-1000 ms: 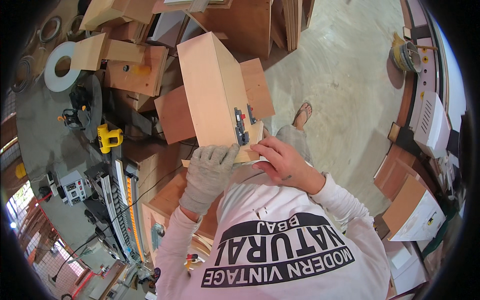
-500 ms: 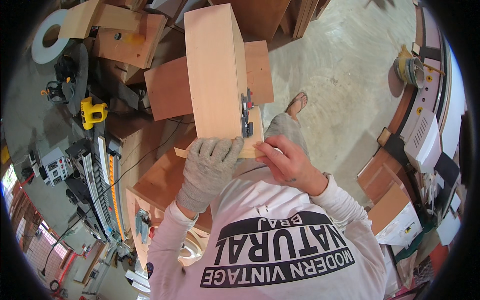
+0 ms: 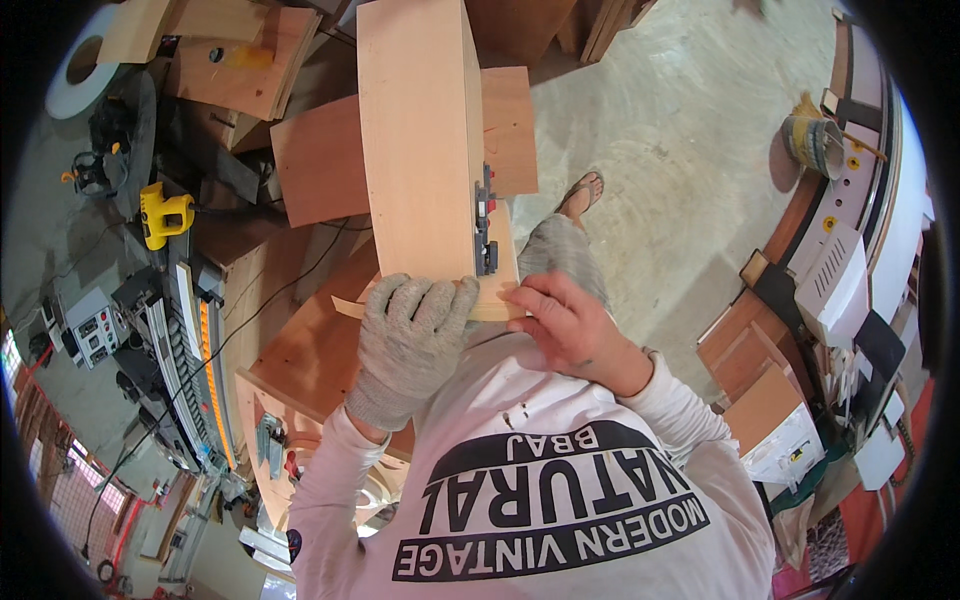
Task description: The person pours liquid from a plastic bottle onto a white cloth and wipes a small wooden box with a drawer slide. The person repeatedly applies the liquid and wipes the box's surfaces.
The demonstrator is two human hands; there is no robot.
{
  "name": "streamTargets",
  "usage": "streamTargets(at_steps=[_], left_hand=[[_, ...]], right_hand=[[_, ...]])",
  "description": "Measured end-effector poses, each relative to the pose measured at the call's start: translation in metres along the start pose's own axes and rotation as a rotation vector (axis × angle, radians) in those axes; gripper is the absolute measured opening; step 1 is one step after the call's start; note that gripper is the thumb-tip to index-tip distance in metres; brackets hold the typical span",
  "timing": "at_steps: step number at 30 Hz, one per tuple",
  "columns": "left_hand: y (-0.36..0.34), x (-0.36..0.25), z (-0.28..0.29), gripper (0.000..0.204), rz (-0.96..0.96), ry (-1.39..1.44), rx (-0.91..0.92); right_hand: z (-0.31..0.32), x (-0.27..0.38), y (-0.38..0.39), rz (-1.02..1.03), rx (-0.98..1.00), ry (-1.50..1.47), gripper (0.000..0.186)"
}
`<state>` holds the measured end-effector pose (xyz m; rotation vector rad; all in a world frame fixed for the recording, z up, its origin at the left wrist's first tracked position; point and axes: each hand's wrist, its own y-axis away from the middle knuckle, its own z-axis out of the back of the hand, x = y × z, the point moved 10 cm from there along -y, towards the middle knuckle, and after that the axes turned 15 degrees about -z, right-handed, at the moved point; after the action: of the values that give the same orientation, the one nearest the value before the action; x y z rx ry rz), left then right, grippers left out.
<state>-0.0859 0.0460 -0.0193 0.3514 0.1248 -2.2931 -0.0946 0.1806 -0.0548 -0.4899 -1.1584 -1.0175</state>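
Note:
A long light-wood box (image 3: pixel 415 130), like a drawer, points away from me. On its right side sits a black clip with red parts (image 3: pixel 486 225). Along its near end runs a thin wood edge strip (image 3: pixel 347 307), whose loose left end sticks out past the box. My left hand (image 3: pixel 412 335), in a grey knit glove, is closed over this near edge, its fingertips lying on the wood. My bare right hand (image 3: pixel 568 318) pinches the right end of the same edge between thumb and forefinger. The strip's middle is hidden under the glove.
Wood panels (image 3: pixel 325 165) lie under and behind the box. To the left are a yellow heat gun (image 3: pixel 166 216), a dark cable (image 3: pixel 290 275) and a white roll (image 3: pixel 80 75). A bucket (image 3: pixel 812 142) stands at the right, beyond the concrete floor (image 3: pixel 690 180).
The whole view has shifted slightly, so the box and the things at the left appear farther left. Both hands stay on the near edge, with the right fingers barely moved.

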Motion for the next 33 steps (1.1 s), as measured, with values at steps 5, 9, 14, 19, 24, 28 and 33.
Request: streamTargets(at_steps=[5, 9, 14, 19, 24, 28, 33], left_hand=[[-0.003, -0.002, 0.002, 0.057, -0.007, 0.001, -0.008], [-0.002, -0.006, 0.003, 0.055, -0.009, -0.041, -0.023], [-0.002, -0.008, 0.004, 0.051, -0.025, -0.081, -0.039], [-0.002, -0.010, 0.005, 0.051, -0.039, -0.083, -0.046], [0.001, -0.012, 0.005, 0.051, -0.080, -0.095, -0.084], [0.001, -0.015, 0.007, 0.051, -0.095, -0.114, -0.119], [0.003, -0.017, 0.007, 0.049, -0.128, -0.156, -0.149]], right_hand=[[0.004, -0.032, 0.008, -0.131, 0.142, -0.150, 0.052], [0.008, -0.006, 0.004, -0.026, 0.001, -0.098, 0.054], [0.004, 0.023, -0.008, 0.102, -0.091, 0.116, 0.043], [0.001, 0.034, -0.006, 0.227, -0.077, 0.186, 0.035], [0.004, 0.010, -0.003, 0.088, 0.052, -0.038, 0.047], [0.008, -0.010, 0.006, -0.004, 0.103, -0.113, 0.053], [0.010, 0.011, 0.018, 0.087, -0.138, 0.017, 0.053]])
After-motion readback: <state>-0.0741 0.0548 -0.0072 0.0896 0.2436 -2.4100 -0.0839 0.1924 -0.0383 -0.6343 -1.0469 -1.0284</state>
